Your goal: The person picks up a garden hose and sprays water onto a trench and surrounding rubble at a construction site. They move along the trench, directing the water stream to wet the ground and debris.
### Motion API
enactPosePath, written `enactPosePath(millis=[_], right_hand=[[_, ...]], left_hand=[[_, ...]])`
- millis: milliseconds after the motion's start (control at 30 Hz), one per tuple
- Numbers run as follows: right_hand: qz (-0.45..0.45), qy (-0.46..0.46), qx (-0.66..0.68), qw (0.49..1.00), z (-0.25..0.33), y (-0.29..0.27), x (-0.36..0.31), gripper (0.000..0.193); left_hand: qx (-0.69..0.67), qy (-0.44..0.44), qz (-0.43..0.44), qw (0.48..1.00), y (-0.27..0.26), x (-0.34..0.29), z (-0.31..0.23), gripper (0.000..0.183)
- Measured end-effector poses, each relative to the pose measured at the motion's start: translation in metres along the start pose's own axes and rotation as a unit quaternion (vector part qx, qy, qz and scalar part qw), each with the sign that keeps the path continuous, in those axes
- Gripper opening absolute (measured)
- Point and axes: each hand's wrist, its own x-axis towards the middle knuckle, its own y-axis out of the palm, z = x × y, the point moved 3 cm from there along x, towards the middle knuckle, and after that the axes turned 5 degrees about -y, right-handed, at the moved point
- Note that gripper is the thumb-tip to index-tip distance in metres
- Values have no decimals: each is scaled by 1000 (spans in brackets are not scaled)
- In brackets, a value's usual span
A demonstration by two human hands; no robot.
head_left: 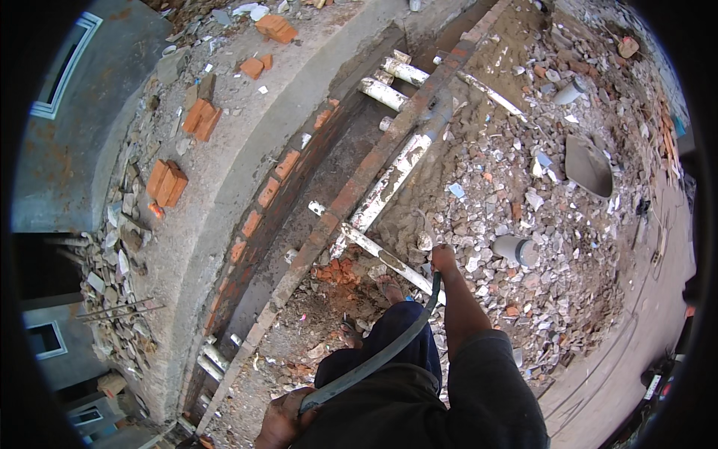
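My right hand (443, 259) is closed round one end of a grey-green hose (378, 359), out in front of my body. From there the hose curves down across my lap to my left hand (283, 420), whose fingers are wrapped round it at the lower edge. Just ahead of my right hand is a pale roundish spot on the rubble; I cannot make out whether water comes from the hose. A mud-spattered white pipe (389, 259) slants up to the brick wall beside my right hand. A thicker white pipe (390, 183) runs along that wall.
A low brick wall (329, 217) borders a trench (299, 194) crossed by several white pipes (383, 93). Stacked orange bricks (166, 182) sit on the concrete ledge beyond. Broken rubble (486, 202) covers the right side, with a capped grey pipe (516, 251) and a mortar pan (588, 166).
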Motion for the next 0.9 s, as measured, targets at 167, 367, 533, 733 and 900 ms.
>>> enactPosePath(millis=[167,367,533,733,900], right_hand=[[-3,7,-1,1000,-11,-3,10,19],[176,-175,-283,926,-63,11,62,17],[150,-29,-120,981,-65,18,52,21],[81,52,-34,995,-17,23,6,23],[93,42,-37,994,-11,24,1,22]], left_hand=[[-15,-14,5,1000,1,-1,3,32],[-22,17,-7,1000,2,-1,4,32],[1,13,-5,1000,1,-3,7,32],[0,28,-20,999,-2,-3,4,32],[-6,-4,-10,1000,-2,-4,3,34]])
